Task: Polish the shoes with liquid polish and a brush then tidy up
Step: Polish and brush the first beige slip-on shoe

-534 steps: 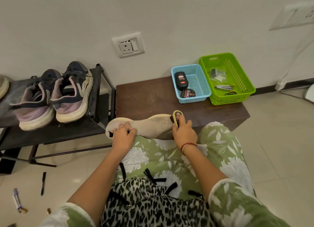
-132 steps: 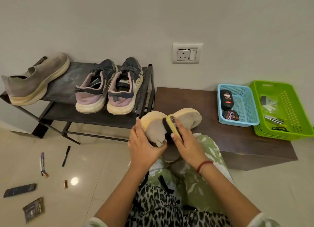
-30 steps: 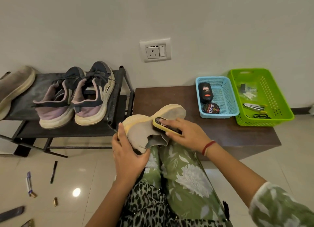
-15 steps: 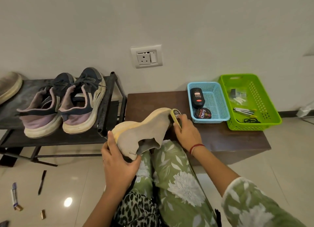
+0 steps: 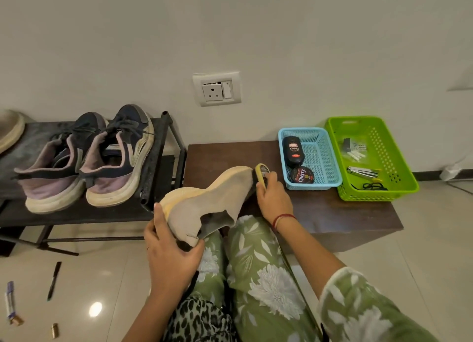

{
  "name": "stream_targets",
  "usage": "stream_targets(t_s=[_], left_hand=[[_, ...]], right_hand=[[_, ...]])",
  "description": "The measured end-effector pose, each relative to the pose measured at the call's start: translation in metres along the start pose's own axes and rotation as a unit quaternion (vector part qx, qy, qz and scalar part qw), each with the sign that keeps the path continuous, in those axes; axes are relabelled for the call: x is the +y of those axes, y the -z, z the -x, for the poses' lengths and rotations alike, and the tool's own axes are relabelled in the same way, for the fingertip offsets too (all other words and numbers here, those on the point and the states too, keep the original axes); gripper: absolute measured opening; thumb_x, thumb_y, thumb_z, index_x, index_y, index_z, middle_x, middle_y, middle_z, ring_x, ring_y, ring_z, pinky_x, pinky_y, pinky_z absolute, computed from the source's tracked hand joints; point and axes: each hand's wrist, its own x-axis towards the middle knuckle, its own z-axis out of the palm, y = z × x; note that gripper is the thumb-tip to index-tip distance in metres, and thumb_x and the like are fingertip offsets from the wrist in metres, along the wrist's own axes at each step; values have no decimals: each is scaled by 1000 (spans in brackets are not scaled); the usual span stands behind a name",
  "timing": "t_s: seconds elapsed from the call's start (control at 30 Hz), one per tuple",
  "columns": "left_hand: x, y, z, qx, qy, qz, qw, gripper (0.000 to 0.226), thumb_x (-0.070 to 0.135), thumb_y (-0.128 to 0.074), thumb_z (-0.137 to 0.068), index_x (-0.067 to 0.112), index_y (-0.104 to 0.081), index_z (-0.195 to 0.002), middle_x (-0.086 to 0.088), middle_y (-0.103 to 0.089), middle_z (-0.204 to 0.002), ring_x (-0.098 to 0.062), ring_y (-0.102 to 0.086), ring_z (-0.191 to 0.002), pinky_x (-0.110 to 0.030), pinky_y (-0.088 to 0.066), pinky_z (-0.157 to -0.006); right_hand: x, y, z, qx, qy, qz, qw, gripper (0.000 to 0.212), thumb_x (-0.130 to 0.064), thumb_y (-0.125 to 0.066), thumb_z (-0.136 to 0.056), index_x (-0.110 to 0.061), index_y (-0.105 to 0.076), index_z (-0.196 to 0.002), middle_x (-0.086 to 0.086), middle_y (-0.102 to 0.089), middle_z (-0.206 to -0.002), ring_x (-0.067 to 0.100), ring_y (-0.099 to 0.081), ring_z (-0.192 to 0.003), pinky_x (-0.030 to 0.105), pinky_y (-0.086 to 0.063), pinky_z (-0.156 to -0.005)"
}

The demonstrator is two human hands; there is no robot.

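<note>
A beige slip-on shoe (image 5: 204, 203) with a cream sole is held tilted over my lap, toe pointing toward the brown bench (image 5: 320, 213). My left hand (image 5: 171, 254) grips its heel end from below. My right hand (image 5: 271, 198) holds a yellow-backed brush (image 5: 261, 174) against the toe. A black liquid polish bottle (image 5: 293, 151) and a round polish tin (image 5: 302, 175) lie in the blue basket (image 5: 325, 159) on the bench. The matching beige shoe (image 5: 10, 131) shows at the left edge of the black rack (image 5: 76, 213).
A pair of purple and navy sneakers (image 5: 87, 157) stands on the rack. A green basket (image 5: 399, 162) with small tools sits at the bench's right end. A pen (image 5: 54, 280), a marker (image 5: 10, 300) and small bits lie on the tiled floor at left.
My right hand has moved the brush from the shoe's side to its toe end. The view has shifted slightly, and my left hand still holds the heel.
</note>
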Motion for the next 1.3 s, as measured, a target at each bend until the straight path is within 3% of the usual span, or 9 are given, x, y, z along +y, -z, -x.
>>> stream_targets(t_s=[0.07,0.2,0.27,0.43,0.57,0.7,0.87,0.97,1.3], left_hand=[[-1,0,-1,-4,-5,-1,1000,114,35,-79,-63,25,-8,-152,-20,-33,-130,-39,-43,-112,-45,-40,-88],[-1,0,-1,-3,3,-1,1000,113,44,-69,-59,25,-8,-151,-20,-34,-130,-38,-44,-110,-43,-41,-85],[-1,1,0,-3,-3,1,1000,113,43,-69,-58,25,-8,-151,-20,-34,-129,-38,-43,-110,-41,-40,-83],[-3,-2,-1,4,-2,-7,1000,116,22,-84,-64,23,-9,-152,-21,-32,-131,-39,-43,-112,-45,-42,-84],[-5,0,-2,2,-1,-12,1000,117,25,-84,-63,21,-9,-152,-21,-34,-129,-38,-43,-110,-43,-42,-84],[0,2,-1,1,8,2,1000,113,44,-69,-59,23,-8,-152,-19,-34,-130,-37,-43,-110,-44,-42,-87],[-1,1,-1,-6,1,-2,1000,115,42,-74,-60,23,-8,-152,-19,-33,-131,-37,-43,-112,-45,-42,-88],[-1,2,-1,-2,8,-2,1000,114,44,-71,-59,24,-7,-152,-19,-33,-131,-38,-44,-111,-46,-43,-87],[0,3,2,-6,-31,-2,1000,120,36,-84,-60,20,-9,-152,-16,-32,-135,-31,-39,-117,-36,-38,-86]], right_hand=[[-5,-5,11,-30,96,29,995,35,-37,-40,-99,-16,-42,-127,16,-54,-110,36,-57,-92,43,-47,-75],[1,-4,1,1,-12,-18,1000,28,-33,-40,-99,-13,-40,-119,18,-56,-104,40,-59,-91,37,-41,-67],[-3,-5,2,-6,23,-21,1000,28,-34,-40,-99,-14,-40,-119,16,-57,-107,37,-59,-91,38,-45,-68],[-5,-5,-8,-16,-41,-47,998,27,-32,-39,-99,-12,-37,-117,19,-60,-104,39,-60,-91,38,-43,-68],[-13,-9,3,-51,60,-56,995,28,-35,-40,-98,-18,-39,-122,12,-57,-114,31,-59,-94,41,-47,-74],[3,-3,-13,-23,-45,-58,997,27,-32,-40,-98,-14,-38,-117,20,-60,-105,38,-60,-89,40,-46,-72],[-2,-8,17,-81,121,-52,988,30,-36,-42,-98,-22,-40,-125,10,-56,-117,30,-57,-99,41,-48,-77],[11,-4,1,-36,0,-68,997,26,-30,-42,-98,-14,-40,-119,17,-59,-106,38,-59,-93,38,-44,-70],[-25,27,22,-32,56,-61,996,30,-39,-46,-96,-22,-40,-121,5,-61,-97,26,-60,-83,34,-44,-66]])
